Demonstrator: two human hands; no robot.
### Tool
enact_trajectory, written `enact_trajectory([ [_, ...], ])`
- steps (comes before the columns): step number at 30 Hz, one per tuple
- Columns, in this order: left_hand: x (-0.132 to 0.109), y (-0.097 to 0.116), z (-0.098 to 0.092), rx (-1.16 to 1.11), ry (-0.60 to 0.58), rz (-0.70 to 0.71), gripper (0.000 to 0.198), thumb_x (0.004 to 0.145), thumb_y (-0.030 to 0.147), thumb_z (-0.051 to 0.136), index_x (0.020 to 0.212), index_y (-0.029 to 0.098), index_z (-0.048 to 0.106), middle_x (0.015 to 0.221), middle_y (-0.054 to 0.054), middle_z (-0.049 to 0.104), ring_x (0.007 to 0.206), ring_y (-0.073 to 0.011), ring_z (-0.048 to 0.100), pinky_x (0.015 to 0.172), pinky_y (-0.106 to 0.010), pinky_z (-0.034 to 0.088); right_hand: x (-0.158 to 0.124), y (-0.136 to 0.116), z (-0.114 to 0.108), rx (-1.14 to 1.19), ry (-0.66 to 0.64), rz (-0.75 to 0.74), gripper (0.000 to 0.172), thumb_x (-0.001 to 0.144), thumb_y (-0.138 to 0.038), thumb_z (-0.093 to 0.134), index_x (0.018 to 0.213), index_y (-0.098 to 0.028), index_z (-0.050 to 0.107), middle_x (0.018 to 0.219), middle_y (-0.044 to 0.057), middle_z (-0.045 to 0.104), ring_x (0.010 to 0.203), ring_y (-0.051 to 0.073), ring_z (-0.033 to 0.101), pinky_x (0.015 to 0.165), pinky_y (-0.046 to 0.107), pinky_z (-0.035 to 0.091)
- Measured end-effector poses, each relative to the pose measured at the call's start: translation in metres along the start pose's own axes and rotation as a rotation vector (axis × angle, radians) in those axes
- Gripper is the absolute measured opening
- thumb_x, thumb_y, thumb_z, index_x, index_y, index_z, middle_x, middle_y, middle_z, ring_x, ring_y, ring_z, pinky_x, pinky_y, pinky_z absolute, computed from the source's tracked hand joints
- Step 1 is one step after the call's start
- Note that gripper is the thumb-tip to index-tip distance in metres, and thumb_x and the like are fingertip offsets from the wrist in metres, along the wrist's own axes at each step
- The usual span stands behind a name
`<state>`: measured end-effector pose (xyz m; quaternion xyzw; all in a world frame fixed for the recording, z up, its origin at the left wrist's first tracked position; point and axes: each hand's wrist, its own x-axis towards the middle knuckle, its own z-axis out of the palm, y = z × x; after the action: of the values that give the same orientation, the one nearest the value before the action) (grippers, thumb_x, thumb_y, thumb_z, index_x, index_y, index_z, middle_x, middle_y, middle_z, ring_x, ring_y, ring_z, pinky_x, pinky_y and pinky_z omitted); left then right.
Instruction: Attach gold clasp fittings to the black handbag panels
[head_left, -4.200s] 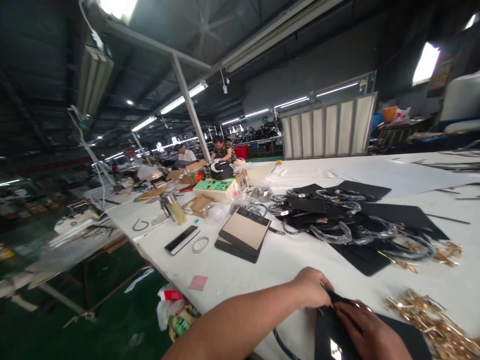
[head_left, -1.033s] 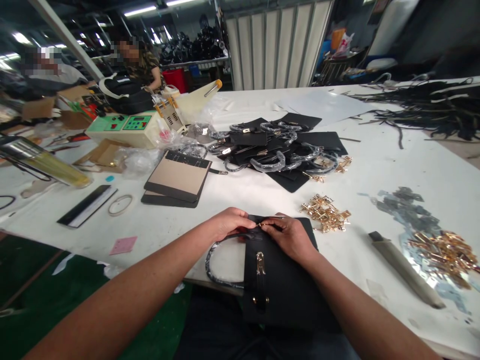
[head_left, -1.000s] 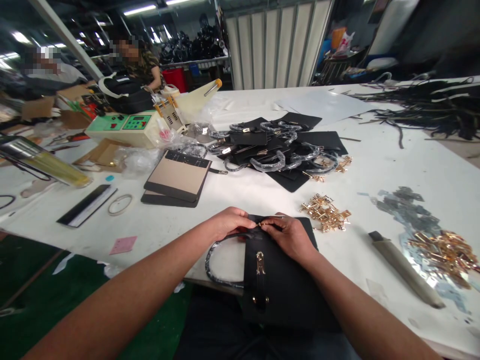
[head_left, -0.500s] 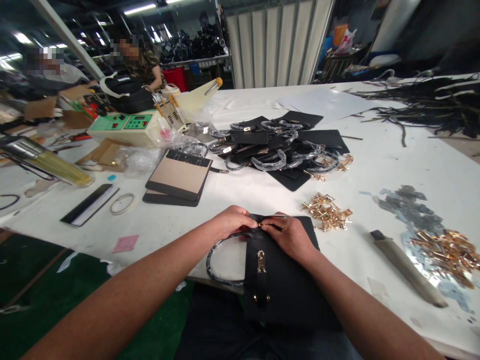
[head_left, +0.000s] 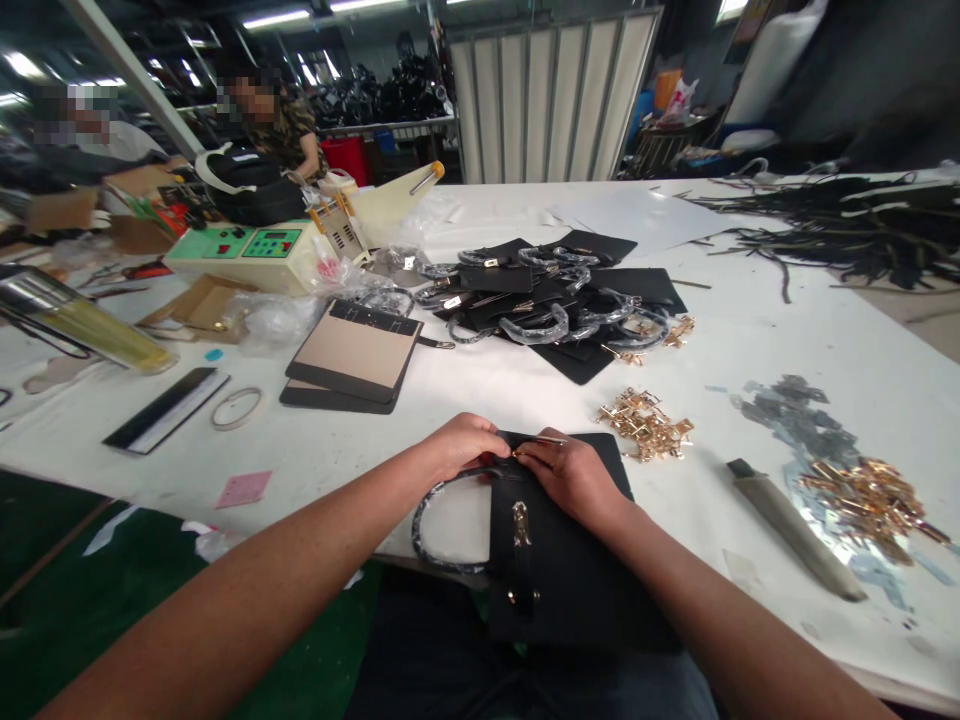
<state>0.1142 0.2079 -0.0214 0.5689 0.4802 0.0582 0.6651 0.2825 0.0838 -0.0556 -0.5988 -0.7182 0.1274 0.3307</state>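
A black bag panel (head_left: 581, 590) lies at the table's front edge and over my lap. My left hand (head_left: 466, 445) is closed at its far left corner, thumb and fingers pinching the panel by the handle's end. My right hand (head_left: 574, 478) pinches a small gold fitting (head_left: 514, 454) against that spot; a thin metal tool (head_left: 549, 440) also lies across its fingers. The plastic-wrapped handle (head_left: 420, 530) loops out to the left. Nearer me, a gold clasp (head_left: 520, 522) sits on the panel, with gold studs at the handle's near end. My fingertips partly hide the fitting.
Beyond my hands is a heap of black panels with wrapped handles (head_left: 534, 322). Loose gold fittings (head_left: 645, 422) lie to the right, with more gold pieces (head_left: 870, 505) beside a wrapped blade (head_left: 799, 530). Beige-faced panels (head_left: 352, 345), a tape roll (head_left: 237, 408) and a machine (head_left: 244, 255) are left.
The view has shifted slightly, so the table items sit a little further left. My right fingertips have moved slightly left and down at the fitting; both hands keep their pinch.
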Motion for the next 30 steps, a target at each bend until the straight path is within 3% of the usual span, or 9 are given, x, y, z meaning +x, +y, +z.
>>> enact_trajectory([
  [3, 0.000, -0.004, -0.003, -0.013, -0.010, 0.017, 0.016, 0.056, 0.020, 0.076, 0.062, 0.016, 0.062, 0.056, 0.001, 0.060, 0.053, -0.0130, 0.057, 0.053, -0.024, 0.047, 0.001, -0.003, -0.004, -0.066, -0.029, -0.017, 0.020, 0.103, -0.026, 0.055, 0.100, -0.023, 0.074, 0.092, 0.005, 0.070, 0.082, 0.019, 0.067, 0.072, 0.028, 0.048],
  [7, 0.000, -0.006, -0.003, -0.046, -0.007, 0.021, 0.018, 0.056, 0.021, 0.076, 0.063, 0.017, 0.061, 0.057, 0.001, 0.060, 0.054, -0.0143, 0.058, 0.052, -0.025, 0.047, 0.002, -0.002, -0.004, -0.047, -0.030, -0.038, 0.020, 0.104, -0.026, 0.054, 0.104, -0.024, 0.074, 0.096, 0.005, 0.071, 0.086, 0.019, 0.068, 0.078, 0.028, 0.050],
  [12, -0.002, -0.005, 0.000, -0.047, 0.015, 0.016, 0.019, 0.054, 0.018, 0.075, 0.061, 0.018, 0.057, 0.053, 0.001, 0.057, 0.050, -0.0150, 0.055, 0.046, -0.025, 0.042, 0.001, -0.001, 0.001, -0.148, -0.017, -0.026, 0.023, 0.104, -0.028, 0.052, 0.103, -0.023, 0.075, 0.091, 0.006, 0.070, 0.077, 0.019, 0.066, 0.069, 0.029, 0.048],
  [16, -0.005, -0.006, 0.000, -0.052, 0.038, 0.047, 0.022, 0.055, 0.017, 0.076, 0.058, 0.018, 0.054, 0.050, 0.003, 0.053, 0.048, -0.0117, 0.050, 0.045, -0.023, 0.039, 0.006, -0.001, -0.002, 0.090, -0.011, -0.006, 0.016, 0.101, -0.025, 0.059, 0.100, -0.026, 0.076, 0.096, 0.003, 0.073, 0.088, 0.019, 0.068, 0.081, 0.030, 0.051],
  [20, -0.008, -0.009, -0.005, -0.158, 0.007, 0.072, 0.019, 0.059, 0.022, 0.078, 0.065, 0.016, 0.061, 0.059, 0.001, 0.060, 0.056, -0.0128, 0.057, 0.055, -0.024, 0.046, 0.009, 0.001, -0.005, 0.319, 0.031, 0.014, 0.013, 0.098, -0.028, 0.064, 0.097, -0.026, 0.078, 0.095, 0.001, 0.075, 0.091, 0.019, 0.069, 0.087, 0.032, 0.053],
  [26, 0.001, -0.012, -0.019, -0.208, -0.153, 0.085, 0.032, 0.056, 0.033, 0.086, 0.065, 0.012, 0.064, 0.057, -0.003, 0.060, 0.052, -0.0151, 0.057, 0.053, -0.028, 0.046, 0.008, 0.007, -0.005, 0.545, -0.017, 0.175, 0.021, 0.098, -0.040, 0.064, 0.102, -0.026, 0.079, 0.092, 0.001, 0.072, 0.063, 0.014, 0.064, 0.061, 0.027, 0.055],
  [30, 0.005, -0.012, -0.021, -0.201, -0.155, 0.073, 0.037, 0.055, 0.037, 0.089, 0.067, 0.012, 0.064, 0.057, -0.002, 0.060, 0.051, -0.0145, 0.057, 0.051, -0.027, 0.044, 0.009, 0.010, -0.005, 0.574, -0.011, 0.197, 0.025, 0.097, -0.044, 0.065, 0.101, -0.024, 0.079, 0.089, 0.003, 0.070, 0.065, 0.015, 0.064, 0.061, 0.027, 0.055],
])
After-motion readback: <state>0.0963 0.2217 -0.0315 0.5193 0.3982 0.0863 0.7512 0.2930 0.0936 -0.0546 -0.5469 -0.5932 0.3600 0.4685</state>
